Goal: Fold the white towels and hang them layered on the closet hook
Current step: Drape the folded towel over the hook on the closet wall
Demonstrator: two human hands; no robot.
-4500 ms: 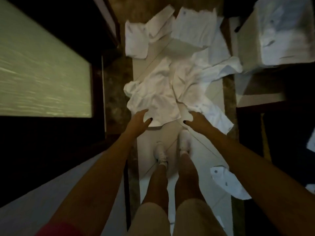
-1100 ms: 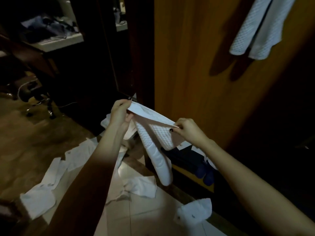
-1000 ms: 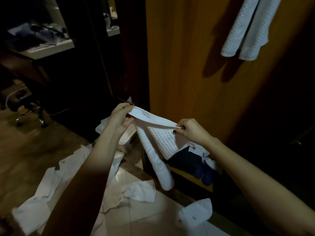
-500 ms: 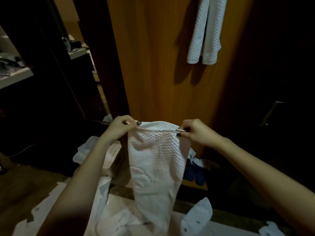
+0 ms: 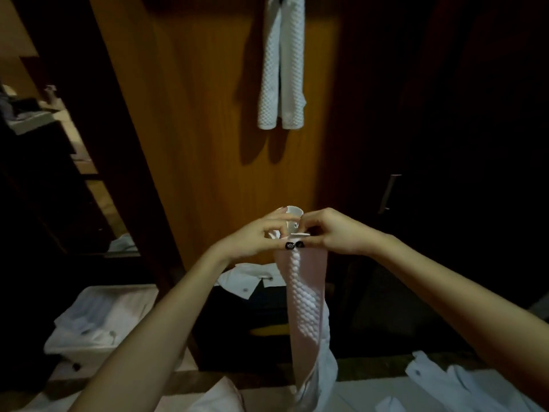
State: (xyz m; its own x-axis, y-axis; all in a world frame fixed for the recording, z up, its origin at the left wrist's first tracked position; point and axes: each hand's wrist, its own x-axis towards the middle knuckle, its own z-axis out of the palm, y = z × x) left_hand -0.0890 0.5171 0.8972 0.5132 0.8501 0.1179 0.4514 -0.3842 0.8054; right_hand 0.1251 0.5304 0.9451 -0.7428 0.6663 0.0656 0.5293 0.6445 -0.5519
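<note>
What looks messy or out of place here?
Crumpled white towels lie strewn on the floor and heaped unfolded in a bin at lower left. Only one hanging towel is on the closet door.

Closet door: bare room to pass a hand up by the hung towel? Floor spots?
Bare wood on the door panel left of the hung towel up to the dark frame, and below it down to the left hand and right hand pinching the folded towel. Narrower strip on its right. Floor crowded: full bin lower left, loose cloths lower right.
</note>
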